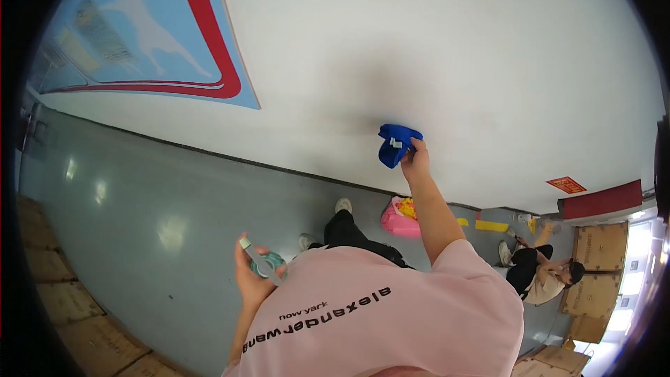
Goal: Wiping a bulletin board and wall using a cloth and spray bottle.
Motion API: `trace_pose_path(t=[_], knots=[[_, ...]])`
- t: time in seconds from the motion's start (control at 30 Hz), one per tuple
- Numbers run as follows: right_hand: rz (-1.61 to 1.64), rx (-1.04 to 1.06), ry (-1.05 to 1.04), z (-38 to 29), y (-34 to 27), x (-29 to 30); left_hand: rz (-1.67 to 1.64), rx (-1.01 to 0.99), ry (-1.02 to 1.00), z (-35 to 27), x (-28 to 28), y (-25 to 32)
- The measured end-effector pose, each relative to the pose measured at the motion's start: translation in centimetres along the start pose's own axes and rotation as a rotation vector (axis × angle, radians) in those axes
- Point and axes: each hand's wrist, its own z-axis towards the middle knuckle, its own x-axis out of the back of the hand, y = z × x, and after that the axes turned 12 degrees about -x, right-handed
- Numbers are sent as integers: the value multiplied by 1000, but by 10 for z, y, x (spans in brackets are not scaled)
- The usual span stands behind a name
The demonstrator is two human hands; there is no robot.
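Note:
My right hand [417,159] grips a bunched blue cloth [395,136] with a small white label on it. The arm is stretched out, and the cloth is at the white wall [460,73]; whether it presses on the surface is hard to tell. Faint grey smudges or shadow show on the wall around the cloth. Low at my left side, my left hand [254,277] holds a green see-through spray bottle [275,260] with a pale spray head. My fingers partly hide the bottle.
On the grey floor [157,209], a pink bag [399,222] with yellow and red contents stands near the wall's foot. A blue and red poster [230,63] hangs at upper left. Another person [544,277] sits low at right, near cardboard boxes [599,246]. More boxes [99,345] line the lower left.

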Motion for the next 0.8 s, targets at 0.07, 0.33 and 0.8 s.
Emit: trace_pose_path(t=[0.07, 0.33, 0.8], knots=[[-35, -7, 122, -6, 9, 14, -15, -36, -32, 6, -5, -2], [117, -229, 464, 55, 50, 17, -14, -43, -273, 53, -32, 5], [-1121, 1303, 901, -55, -107, -40, 123, -127, -315, 73, -47, 27]])
